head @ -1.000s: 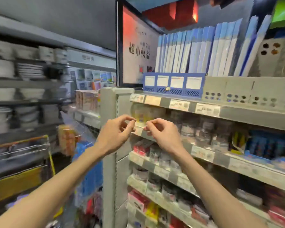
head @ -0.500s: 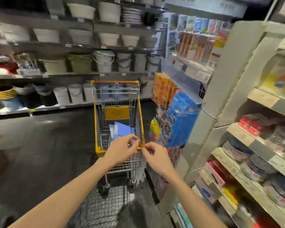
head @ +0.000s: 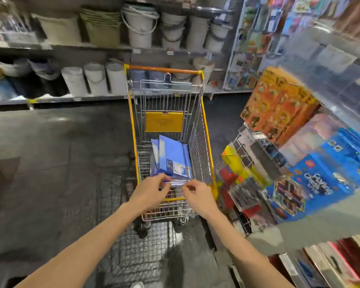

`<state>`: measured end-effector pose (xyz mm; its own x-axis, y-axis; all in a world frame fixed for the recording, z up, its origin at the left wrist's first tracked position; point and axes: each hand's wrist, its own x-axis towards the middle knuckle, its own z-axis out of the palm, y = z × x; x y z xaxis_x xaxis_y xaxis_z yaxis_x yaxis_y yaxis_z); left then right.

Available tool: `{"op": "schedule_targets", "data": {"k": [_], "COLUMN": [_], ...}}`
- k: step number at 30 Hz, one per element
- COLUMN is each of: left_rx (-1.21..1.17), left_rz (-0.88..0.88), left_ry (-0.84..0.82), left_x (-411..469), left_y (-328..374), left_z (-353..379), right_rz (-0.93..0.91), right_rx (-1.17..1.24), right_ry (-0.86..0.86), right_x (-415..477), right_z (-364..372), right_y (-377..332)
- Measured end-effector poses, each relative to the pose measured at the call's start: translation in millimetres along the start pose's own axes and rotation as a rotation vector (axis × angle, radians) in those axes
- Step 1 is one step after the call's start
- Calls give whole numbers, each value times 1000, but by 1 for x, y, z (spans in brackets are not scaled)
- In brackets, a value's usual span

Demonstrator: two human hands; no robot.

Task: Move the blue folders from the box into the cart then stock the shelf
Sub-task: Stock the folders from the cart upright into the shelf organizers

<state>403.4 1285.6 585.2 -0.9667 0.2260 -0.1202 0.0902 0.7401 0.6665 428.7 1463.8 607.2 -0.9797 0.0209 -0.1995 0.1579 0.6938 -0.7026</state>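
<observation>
Both forearms reach forward over the dark floor [head: 50,163] toward the near end of the cart [head: 206,142]. The left hand [head: 149,194] has its fingers curled down, the tips touching the near edge of the blue folders [head: 173,159]; whether it truly pinches that edge or only rests on it cannot be told. Just beside it, the right hand [head: 199,197] hovers over the near rim with thumb and forefinger drawn together, and it is unclear if anything is between them (the picture is blurred there).

Beyond the fingertips the blue folders lie stacked in the wire basket, tilted up toward the far end, a white label on the top cover near the hands. Farther past them a yellow plate [head: 164,124] hangs on the inner grid, then the orange handle [head: 164,70]. To the right of the hands a rack [head: 279,163] carries hanging packets. Well beyond the cart, shelves hold white buckets [head: 140,28].
</observation>
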Motion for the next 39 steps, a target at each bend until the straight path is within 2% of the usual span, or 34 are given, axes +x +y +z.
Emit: {"op": "schedule_targets", "data": {"k": [7,12,17,24,30,33,39], "left_rx": [-6,-51,-53,-124,-235,-265,-183], "left_rz": [-38,-111,-217,-422,-550,-628,-660], "left_ry": [-64,-108,-149,-272,-347,-331,-359], "left_x": [76,137,218,291,334,344,370], "left_y": [-42,-70,-97,-121,-152,-162,-182], "left_z": [-10,-1,9,44,81,90,121], "right_rz": [81,220,317,476,575,569,638], "right_rx": [-58,13,118,116,146,128,191], "right_ry": [-72,-147,-193,-290,-356,-374,-346], "right_x": [85,161,259,365,424,435,446], "right_z": [20,37,62,84,108,121,145], "right_y": [4,18,33,77,119,136,150]}}
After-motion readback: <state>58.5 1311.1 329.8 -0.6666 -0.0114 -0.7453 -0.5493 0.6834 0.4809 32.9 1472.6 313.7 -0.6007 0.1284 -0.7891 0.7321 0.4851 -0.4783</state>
